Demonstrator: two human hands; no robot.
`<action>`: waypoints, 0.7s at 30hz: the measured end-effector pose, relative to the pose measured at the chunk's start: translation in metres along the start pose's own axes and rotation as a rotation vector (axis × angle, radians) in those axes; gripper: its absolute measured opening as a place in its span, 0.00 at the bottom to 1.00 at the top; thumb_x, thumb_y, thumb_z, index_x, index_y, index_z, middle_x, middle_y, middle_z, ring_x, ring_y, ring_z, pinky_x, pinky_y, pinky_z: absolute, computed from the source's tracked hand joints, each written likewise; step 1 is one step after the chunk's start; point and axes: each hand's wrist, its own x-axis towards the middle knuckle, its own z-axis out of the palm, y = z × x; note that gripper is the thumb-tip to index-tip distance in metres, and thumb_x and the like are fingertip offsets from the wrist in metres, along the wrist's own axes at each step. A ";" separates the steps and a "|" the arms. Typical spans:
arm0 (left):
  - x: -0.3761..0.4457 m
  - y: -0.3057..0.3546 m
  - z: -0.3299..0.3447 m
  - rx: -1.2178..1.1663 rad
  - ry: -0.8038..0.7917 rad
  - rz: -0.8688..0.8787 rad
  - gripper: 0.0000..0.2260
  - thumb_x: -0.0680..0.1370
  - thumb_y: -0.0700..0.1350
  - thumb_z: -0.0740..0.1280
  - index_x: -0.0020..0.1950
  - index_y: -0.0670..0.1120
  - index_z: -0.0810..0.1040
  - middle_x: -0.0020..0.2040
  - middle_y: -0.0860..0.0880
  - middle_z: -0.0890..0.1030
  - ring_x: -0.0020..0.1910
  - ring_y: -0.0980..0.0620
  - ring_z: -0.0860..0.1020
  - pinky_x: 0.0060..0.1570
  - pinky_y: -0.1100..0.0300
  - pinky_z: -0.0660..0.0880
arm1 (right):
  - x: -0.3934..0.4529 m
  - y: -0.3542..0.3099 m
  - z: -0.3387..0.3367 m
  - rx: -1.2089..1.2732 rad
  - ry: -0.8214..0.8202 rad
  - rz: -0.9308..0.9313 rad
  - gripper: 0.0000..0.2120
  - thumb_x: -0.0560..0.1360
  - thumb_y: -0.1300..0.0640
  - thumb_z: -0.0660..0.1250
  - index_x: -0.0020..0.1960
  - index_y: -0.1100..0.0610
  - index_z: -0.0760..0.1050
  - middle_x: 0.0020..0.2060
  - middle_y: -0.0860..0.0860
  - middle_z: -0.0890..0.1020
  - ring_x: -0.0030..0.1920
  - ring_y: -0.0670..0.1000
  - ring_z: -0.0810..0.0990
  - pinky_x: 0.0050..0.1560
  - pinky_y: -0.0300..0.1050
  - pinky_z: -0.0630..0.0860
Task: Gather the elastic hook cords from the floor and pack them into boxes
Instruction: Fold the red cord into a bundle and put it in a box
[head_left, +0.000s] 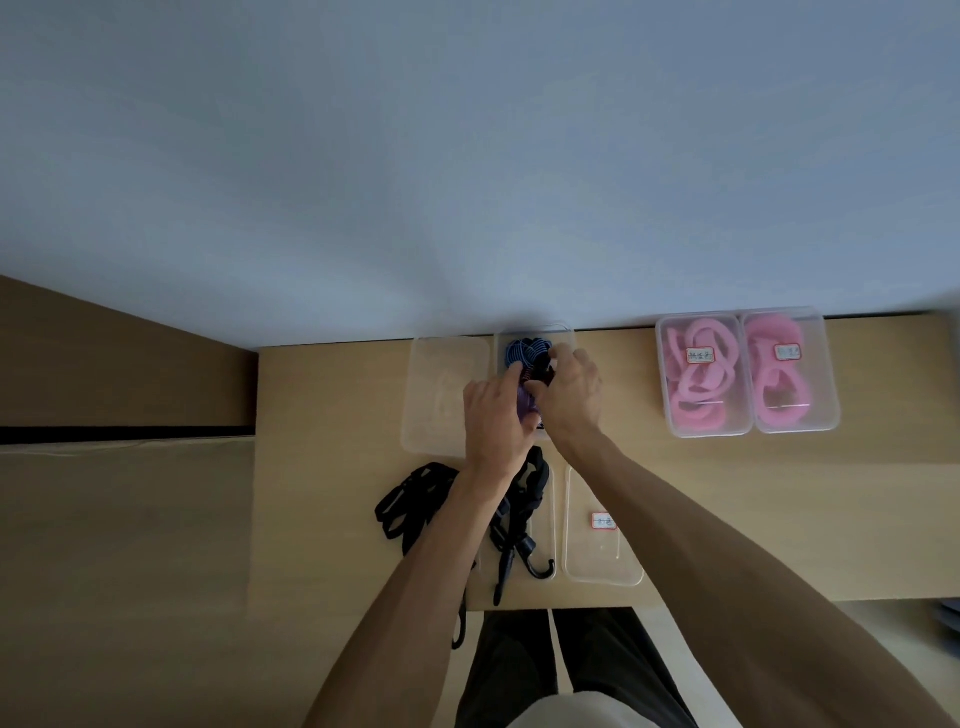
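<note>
A clear plastic box at the back of the wooden table holds blue and purple elastic hook cords. Both my hands are over this box. My left hand presses down on the purple cords with its index finger stretched out. My right hand has its fingers curled on the dark cord ends inside the box. A heap of black hook cords lies on the table in front, partly under my left forearm, with hooks hanging over the front edge.
An empty clear lid or box lies left of the open box. Another clear lid with a label lies at the front. Two closed boxes of pink cords stand at the back right against the wall.
</note>
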 end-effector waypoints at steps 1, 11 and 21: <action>0.001 -0.001 -0.001 0.028 -0.014 0.007 0.19 0.70 0.43 0.75 0.59 0.45 0.76 0.45 0.53 0.80 0.44 0.50 0.76 0.55 0.53 0.70 | 0.000 -0.001 0.001 0.020 -0.007 0.022 0.16 0.73 0.58 0.74 0.58 0.59 0.77 0.52 0.57 0.76 0.53 0.57 0.76 0.47 0.45 0.71; 0.001 0.001 0.000 0.256 -0.089 0.039 0.19 0.75 0.52 0.71 0.63 0.47 0.77 0.58 0.48 0.77 0.58 0.46 0.73 0.65 0.54 0.65 | -0.014 0.015 0.002 0.171 0.165 0.020 0.11 0.76 0.69 0.63 0.51 0.67 0.83 0.48 0.61 0.78 0.49 0.60 0.77 0.44 0.40 0.65; -0.002 0.013 0.004 0.282 0.008 0.011 0.15 0.72 0.48 0.72 0.57 0.46 0.77 0.51 0.47 0.79 0.53 0.46 0.76 0.60 0.51 0.69 | -0.025 0.029 0.002 0.019 0.051 -0.201 0.18 0.73 0.70 0.66 0.63 0.63 0.78 0.64 0.58 0.76 0.55 0.57 0.75 0.54 0.48 0.74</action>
